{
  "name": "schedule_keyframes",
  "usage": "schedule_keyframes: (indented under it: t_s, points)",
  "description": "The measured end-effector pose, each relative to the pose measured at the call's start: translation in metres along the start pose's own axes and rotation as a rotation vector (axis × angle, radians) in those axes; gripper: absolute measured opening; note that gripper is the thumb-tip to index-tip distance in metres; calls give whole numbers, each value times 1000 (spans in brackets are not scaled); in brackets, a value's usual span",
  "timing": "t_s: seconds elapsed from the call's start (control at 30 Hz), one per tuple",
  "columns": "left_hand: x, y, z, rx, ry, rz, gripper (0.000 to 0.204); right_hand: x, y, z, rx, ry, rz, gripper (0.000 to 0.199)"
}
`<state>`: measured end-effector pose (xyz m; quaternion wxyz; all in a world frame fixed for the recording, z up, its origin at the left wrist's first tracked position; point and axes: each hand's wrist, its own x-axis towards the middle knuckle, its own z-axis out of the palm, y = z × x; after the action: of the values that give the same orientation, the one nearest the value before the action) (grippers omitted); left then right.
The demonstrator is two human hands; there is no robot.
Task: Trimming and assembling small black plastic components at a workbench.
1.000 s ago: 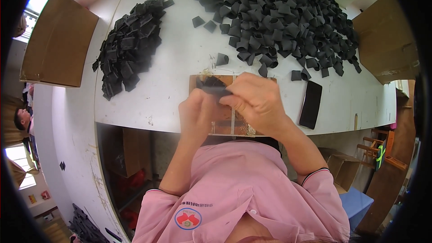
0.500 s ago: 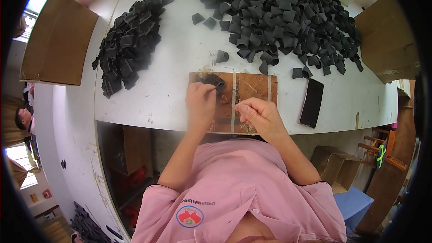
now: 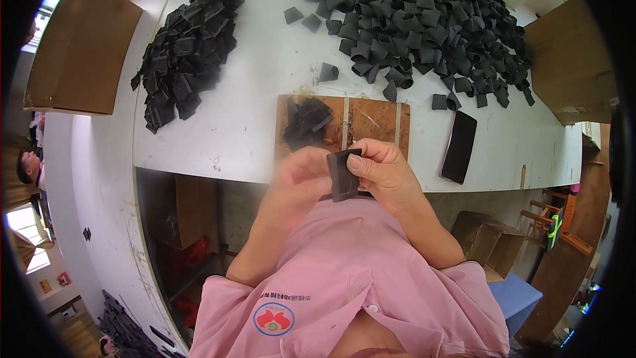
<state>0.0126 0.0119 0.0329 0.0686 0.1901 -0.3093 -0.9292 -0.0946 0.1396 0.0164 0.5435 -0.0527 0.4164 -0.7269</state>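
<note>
broadly, one white table [image 3: 265,59] bears a large, black right heap [image 3: 424,26] and a smaller left heap [image 3: 189,46], two altogether, perhaps apart to avoid mixing. one wooden board [image 3: 374,119] lies toward the near edge, likely for easy reach. of two hands, the left hand [image 3: 301,176] is blurred, its grip unclear; the right hand [image 3: 391,169] pinches one black piece [image 3: 342,179] near the board, seemingly to steady it.

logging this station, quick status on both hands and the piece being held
Right hand: pinching black piece. Left hand: blurred beside it, contact unclear. Small black pile on wooden board beyond hands. Phone lies right, apart from hands.
</note>
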Motion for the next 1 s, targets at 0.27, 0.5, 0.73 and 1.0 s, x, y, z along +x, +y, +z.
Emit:
schedule_keyframes:
  t_s: [0.27,0.5,0.73,1.0]
  points:
    - [5,0,-10,19,-40,-16,10,-2,-14,-5,-32,-69,52,12]
    - [4,-2,-10,398,46,79,8,0,-9,-1,-684,153,-157,15]
    - [5,-19,3,1157,163,609,5,-6,6,17,-1100,318,-828,22]
    - [14,-38,3,736,517,580,11,12,18,15,-1425,432,-1075,7]
